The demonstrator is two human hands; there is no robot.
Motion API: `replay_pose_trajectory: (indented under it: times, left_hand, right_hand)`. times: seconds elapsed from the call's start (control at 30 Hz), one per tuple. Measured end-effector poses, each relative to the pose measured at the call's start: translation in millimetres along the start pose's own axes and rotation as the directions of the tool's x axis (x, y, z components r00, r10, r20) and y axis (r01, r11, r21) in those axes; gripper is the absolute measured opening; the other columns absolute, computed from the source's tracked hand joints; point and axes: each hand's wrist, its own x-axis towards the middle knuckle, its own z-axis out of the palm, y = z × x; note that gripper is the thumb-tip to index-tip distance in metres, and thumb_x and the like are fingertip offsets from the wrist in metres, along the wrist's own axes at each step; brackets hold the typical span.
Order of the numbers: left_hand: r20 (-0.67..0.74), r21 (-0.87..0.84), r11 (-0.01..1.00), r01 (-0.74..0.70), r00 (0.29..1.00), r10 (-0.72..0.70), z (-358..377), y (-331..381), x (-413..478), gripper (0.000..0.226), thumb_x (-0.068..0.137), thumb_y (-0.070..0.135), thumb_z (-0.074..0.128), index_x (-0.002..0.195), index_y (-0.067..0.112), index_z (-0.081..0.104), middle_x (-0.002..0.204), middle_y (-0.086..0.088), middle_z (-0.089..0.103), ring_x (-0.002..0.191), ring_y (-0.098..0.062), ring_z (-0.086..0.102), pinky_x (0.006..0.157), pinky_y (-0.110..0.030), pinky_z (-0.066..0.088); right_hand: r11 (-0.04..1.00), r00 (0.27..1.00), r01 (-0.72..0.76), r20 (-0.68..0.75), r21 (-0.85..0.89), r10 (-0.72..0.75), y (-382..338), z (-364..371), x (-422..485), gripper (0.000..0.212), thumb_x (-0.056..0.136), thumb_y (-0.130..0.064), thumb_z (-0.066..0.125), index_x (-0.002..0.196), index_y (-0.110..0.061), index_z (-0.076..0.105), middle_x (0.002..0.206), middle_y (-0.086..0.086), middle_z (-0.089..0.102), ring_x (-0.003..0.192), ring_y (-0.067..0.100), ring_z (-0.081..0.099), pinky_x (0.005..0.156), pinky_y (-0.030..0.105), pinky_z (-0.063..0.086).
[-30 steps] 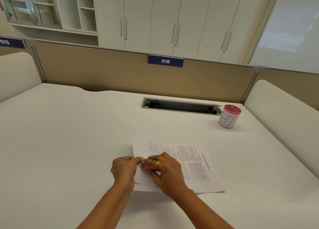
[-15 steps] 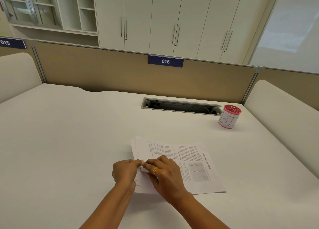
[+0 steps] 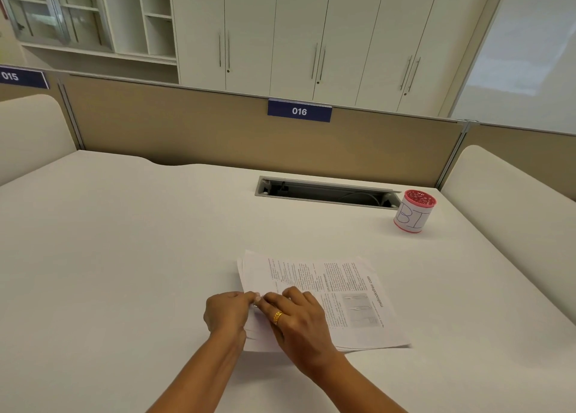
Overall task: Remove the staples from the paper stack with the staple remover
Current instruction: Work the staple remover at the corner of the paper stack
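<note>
Gold shows first: one ring point(image 3: 277, 317) on a bent finger of the right hand point(image 3: 299, 325). That hand's fingers point(image 3: 271, 299) are curled and bunched, tips down on the near left corner of the paper stack point(image 3: 343, 291). The left hand point(image 3: 227, 314) meets them there. Its fingertips point(image 3: 248, 296) are drawn together and pinch the edge of the sheets, touching the right hand's tips. Between the two sets of tips sits one small silvery bit point(image 3: 255, 304). I cannot tell whether it belongs to the staple remover, or whether the right hand is clamped on the tool, since its curled fingers cover whatever lies under them.

Two bare forearms come in from the bottom edge. The single stack lies flat on the desk point(image 3: 124, 256), its thin white printed sheets slightly fanned at the far left corner.

Well apart, toward the far right, stands one round red holder point(image 3: 413, 211) with a lacy cut-out rim and a white paper wrap bearing hand-drawn letters. Just beside it is one long rectangular cable slot point(image 3: 327, 193) with a grey metal frame. The desk is smooth and off-white. A tan partition point(image 3: 187, 132) backs it, carrying two blue number plates, 016 point(image 3: 299, 111) and 015 point(image 3: 18, 76). Behind stand pale cabinets point(image 3: 280, 23) with six slim metal bar handles in three pairs.
</note>
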Motion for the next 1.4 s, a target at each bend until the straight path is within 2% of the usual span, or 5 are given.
replay_pose_trajectory:
  times: [0.23, 0.47, 0.63, 0.93, 1.4]
  left_hand:
    - [0.007, -0.012, 1.000, 0.018, 1.000, -0.018, 1, -3, 3, 0.011, 0.070, 0.004, 0.075, 0.064, 0.003, 0.065, 0.073, -0.011, 0.063, 0.071, -0.027, 0.055, 0.060, -0.027, 0.042]
    - [0.002, 0.015, 1.000, 0.021, 1.000, -0.021, 0, -5, 4, 0.017, 0.070, 0.006, 0.075, 0.059, 0.003, 0.063, 0.070, -0.011, 0.062, 0.069, -0.027, 0.054, 0.065, -0.032, 0.043]
    - [0.071, -0.013, 1.000, 0.011, 0.997, -0.010, -2, -3, 4, 0.025, 0.069, 0.007, 0.078, 0.050, 0.008, 0.062, 0.062, -0.012, 0.063, 0.066, -0.034, 0.060, 0.073, -0.045, 0.055]
    - [0.154, -0.067, 0.996, 0.065, 0.987, -0.054, -5, -11, 9, 0.017, 0.069, 0.007, 0.079, 0.061, 0.003, 0.064, 0.071, -0.014, 0.067, 0.072, -0.032, 0.062, 0.074, -0.042, 0.055]
    - [0.195, 0.030, 0.998, 0.047, 0.979, -0.052, -8, -20, 12, 0.011, 0.067, -0.001, 0.075, 0.065, 0.004, 0.066, 0.080, -0.018, 0.070, 0.078, -0.036, 0.067, 0.071, -0.040, 0.057]
  right_hand:
    - [0.997, 0.998, 0.049, -0.041, -0.061, -0.051, 5, 3, -3, 0.020, 0.084, -0.017, 0.057, 0.092, -0.021, 0.075, 0.086, -0.010, 0.073, 0.063, 0.014, 0.062, 0.050, 0.019, 0.041]
    - [0.997, 0.998, 0.065, -0.020, -0.046, -0.066, 4, 4, -3, 0.017, 0.076, -0.017, 0.071, 0.092, -0.021, 0.075, 0.087, -0.009, 0.073, 0.064, 0.015, 0.063, 0.051, 0.018, 0.043]
    - [0.954, 0.964, -0.266, 0.045, 0.135, 0.263, 0, 1, 1, 0.027, 0.065, -0.015, 0.082, 0.090, -0.023, 0.075, 0.085, -0.012, 0.074, 0.066, 0.013, 0.064, 0.052, 0.017, 0.047]
    - [0.599, 0.642, -0.766, 0.319, 0.234, 0.697, 4, 6, -12, 0.031, 0.089, -0.028, 0.059, 0.120, -0.027, 0.061, 0.117, -0.009, 0.065, 0.105, 0.011, 0.059, 0.086, 0.018, 0.042]
    - [0.741, 0.742, -0.658, 0.289, 0.138, 0.605, 0, 8, -16, 0.028, 0.070, -0.023, 0.079, 0.097, -0.023, 0.073, 0.086, -0.009, 0.074, 0.074, 0.009, 0.070, 0.061, 0.014, 0.050]
